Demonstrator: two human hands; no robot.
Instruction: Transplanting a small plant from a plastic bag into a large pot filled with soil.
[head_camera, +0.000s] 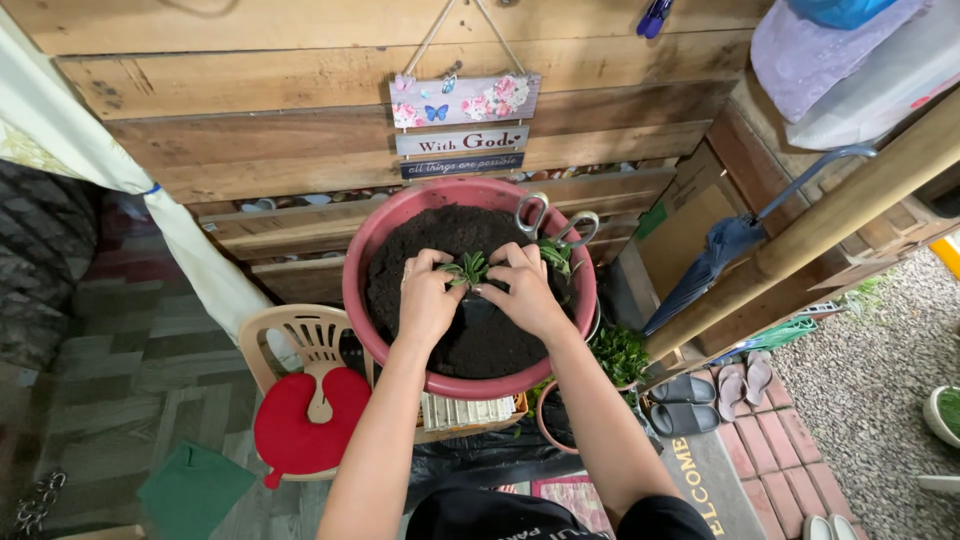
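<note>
A wall of broad wooden planks (250, 130) fills the background, and a small decorated hanging sign (463, 125) with painted flowers and butterflies is hung on it by a cord. Below the sign, a large pink plastic basin (352, 280) filled with dark potting soil (470, 340) is seen from above. A small green seedling (467, 268) is set upright in the soil near the middle of the basin, slightly toward the far side.

The left hand (428, 298) is laid on the soil just left of the seedling, its fingers bent and pressed down at the base of the plant. The right hand (523, 290) is placed likewise on the other side, fingers curled with the tips against the soil beside the stem. Nothing is clamped in either hand; the seedling is bracketed between the two sets of fingertips, which nearly meet around it.

A pair of scissors (560, 225) with pale handles is rested on the basin's far right rim, next to some green leaves (556, 256). To the left of the basin a cream plastic chair (300, 335) bearing a red cushion (305, 420) is seen. To the right, a folded blue umbrella (715, 262) is leaned near a thick bamboo pole (830, 220), and grey slippers (682, 403) are lying on the brick paving (790, 460).
</note>
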